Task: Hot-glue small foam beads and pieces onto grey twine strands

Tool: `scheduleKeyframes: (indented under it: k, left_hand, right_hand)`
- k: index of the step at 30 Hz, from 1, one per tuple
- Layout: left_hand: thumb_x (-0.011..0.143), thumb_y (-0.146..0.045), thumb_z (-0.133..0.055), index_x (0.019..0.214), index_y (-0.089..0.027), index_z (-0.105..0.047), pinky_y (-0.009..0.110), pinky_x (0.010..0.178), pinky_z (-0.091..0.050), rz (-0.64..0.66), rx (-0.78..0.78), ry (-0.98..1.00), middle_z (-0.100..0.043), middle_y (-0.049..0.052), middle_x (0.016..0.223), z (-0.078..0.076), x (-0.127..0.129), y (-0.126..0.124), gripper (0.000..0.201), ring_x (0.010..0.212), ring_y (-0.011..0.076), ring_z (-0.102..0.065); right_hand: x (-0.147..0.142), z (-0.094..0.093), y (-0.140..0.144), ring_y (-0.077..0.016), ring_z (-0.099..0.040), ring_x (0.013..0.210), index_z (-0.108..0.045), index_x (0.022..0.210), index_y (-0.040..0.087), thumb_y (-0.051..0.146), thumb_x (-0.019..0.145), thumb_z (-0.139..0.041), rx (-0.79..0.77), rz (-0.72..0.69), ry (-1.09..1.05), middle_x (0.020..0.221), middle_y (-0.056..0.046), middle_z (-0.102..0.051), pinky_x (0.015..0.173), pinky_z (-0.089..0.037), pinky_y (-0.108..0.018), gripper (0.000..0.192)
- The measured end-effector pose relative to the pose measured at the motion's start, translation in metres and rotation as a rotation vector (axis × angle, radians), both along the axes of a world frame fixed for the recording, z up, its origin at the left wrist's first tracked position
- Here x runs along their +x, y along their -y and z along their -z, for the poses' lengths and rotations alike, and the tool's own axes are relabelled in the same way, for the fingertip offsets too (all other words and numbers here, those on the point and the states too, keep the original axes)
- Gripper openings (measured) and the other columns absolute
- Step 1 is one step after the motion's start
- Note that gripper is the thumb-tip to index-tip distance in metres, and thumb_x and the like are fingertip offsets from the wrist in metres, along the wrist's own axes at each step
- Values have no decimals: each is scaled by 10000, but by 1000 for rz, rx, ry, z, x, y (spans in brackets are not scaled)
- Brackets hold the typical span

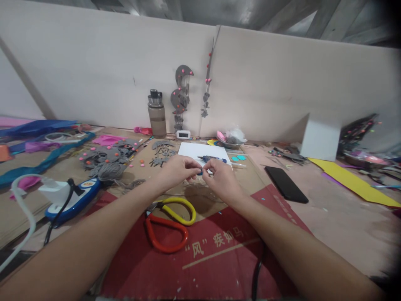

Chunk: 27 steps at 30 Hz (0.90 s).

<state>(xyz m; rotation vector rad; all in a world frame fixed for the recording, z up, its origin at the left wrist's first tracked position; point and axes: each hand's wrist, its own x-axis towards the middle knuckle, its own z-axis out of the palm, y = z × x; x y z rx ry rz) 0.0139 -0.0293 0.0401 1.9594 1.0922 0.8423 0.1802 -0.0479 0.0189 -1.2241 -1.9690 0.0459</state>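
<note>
I'm seeing left hand (178, 168) and right hand (219, 177) meeting at centre, fingertips pinching a small blue piece (199, 171) between them; can't tell what it is. White sheet (194, 150) with a blue tool (213, 159) sitting at 12 o'clock. Scissors (171, 223) lying at 7 o'clock on red cardboard (219, 259). Black phone (286, 184) lying at 3 o'clock. Bottle (157, 113) standing at 11 o'clock.
</note>
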Motion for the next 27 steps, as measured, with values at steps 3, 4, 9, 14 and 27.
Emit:
scheduleKeyframes:
  k: [3,4,9,14,27]
  left_hand:
    - [711,-259,-591,751,-150,-697,204,498,-409,-17,15,11,-626,16,534,0,2,2,157,492,115,-568]
    - [708,-253,-591,735,-149,-692,203,496,-406,-26,29,8,-626,15,527,0,2,3,147,488,115,-567]
    - [700,-251,-591,722,-149,-674,212,512,-423,-120,143,30,-631,15,532,2,0,1,134,494,122,-582]
    - [691,-256,-598,721,-145,-640,222,508,-452,-213,92,155,-634,18,579,5,-4,-7,122,498,123,-590]
    - [655,-303,-673,741,-122,-632,231,536,-502,-281,-96,494,-592,3,623,19,-18,-34,205,523,86,-548]
  right_hand:
    - [-1,1,1,-150,-526,690,-567,725,194,166,752,-505,10,1,33,732,-20,-605,638,-354,-260,73]
    - [-1,1,1,-151,-525,698,-565,731,195,167,759,-503,11,-2,36,738,-21,-601,641,-355,-260,74]
    - [-3,0,4,-160,-514,718,-562,894,185,253,867,-426,-52,-50,-45,761,-34,-579,639,-364,-267,154]
    - [-4,3,4,-160,-512,713,-508,986,181,290,876,-415,-145,-52,-164,785,-31,-570,636,-374,-271,181]
    - [-1,5,-2,-133,-470,666,-548,751,195,252,842,-441,-157,-74,-181,712,6,-572,635,-331,-252,152]
